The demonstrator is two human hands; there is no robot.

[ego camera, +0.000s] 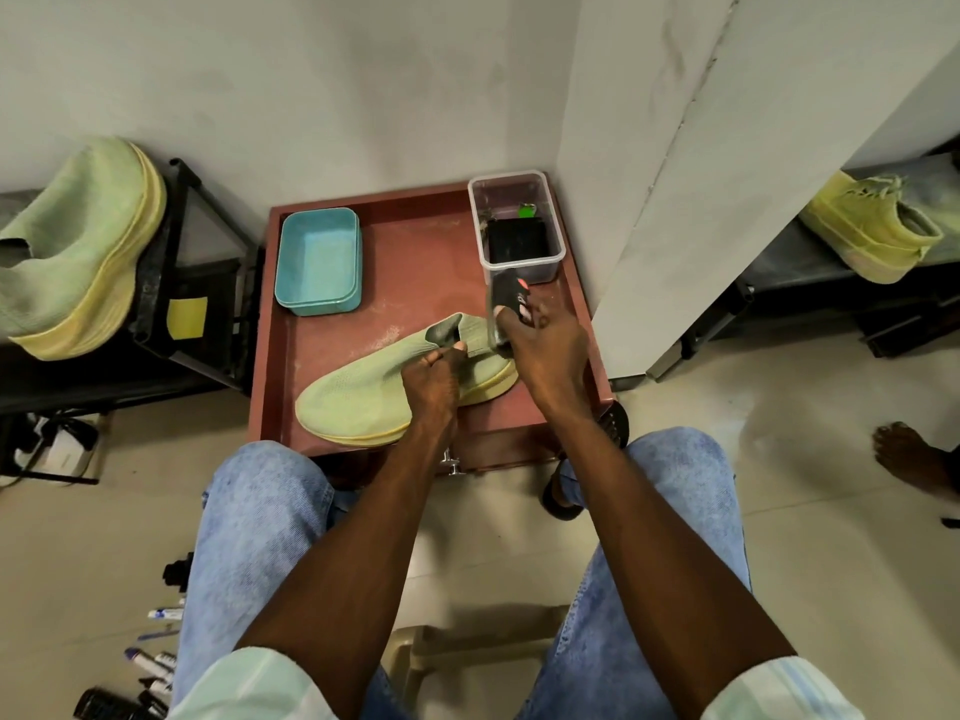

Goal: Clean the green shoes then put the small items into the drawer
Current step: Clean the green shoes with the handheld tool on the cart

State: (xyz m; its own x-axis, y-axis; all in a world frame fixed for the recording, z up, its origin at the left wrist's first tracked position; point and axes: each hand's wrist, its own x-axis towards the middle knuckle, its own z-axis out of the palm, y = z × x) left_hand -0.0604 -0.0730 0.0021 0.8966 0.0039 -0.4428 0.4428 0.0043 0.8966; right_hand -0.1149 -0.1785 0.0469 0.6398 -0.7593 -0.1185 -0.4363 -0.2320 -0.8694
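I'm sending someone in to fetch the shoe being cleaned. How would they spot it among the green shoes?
Find the red-brown tray in the wall corner. The shoe lies flat in it, beside a blue tub and a clear box. Unlike the shoes on the side racks, two hands hold it.

three green shoes, two containers, several markers

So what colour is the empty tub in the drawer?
Teal blue tub, seen in the head view.

- Soft, even indoor light; shadows faint.
- Wide-angle lens bends the wall edges outward.
- Centre sharp; the frame's corners slightly soft and darker.
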